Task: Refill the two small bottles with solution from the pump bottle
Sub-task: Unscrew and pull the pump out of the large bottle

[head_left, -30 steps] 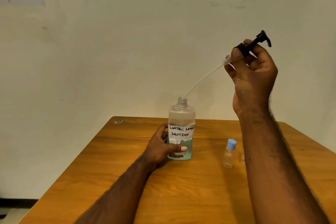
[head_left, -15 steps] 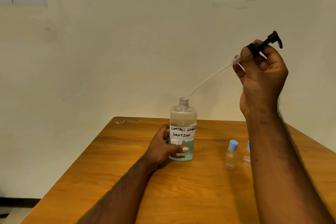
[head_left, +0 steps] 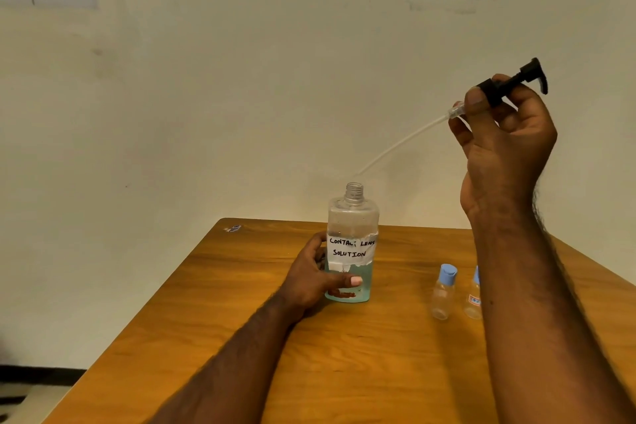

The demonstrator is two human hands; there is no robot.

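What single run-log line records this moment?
left hand: grips pump bottle | right hand: holds pump head, tube out of neck | small bottle, second small bottle: both capped

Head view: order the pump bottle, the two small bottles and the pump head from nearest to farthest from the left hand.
1. Pump bottle: gripped by the left hand.
2. Blue-capped small bottle: to its right, on the table.
3. Second small bottle: further right, partly hidden.
4. Pump head: raised high in the right hand.
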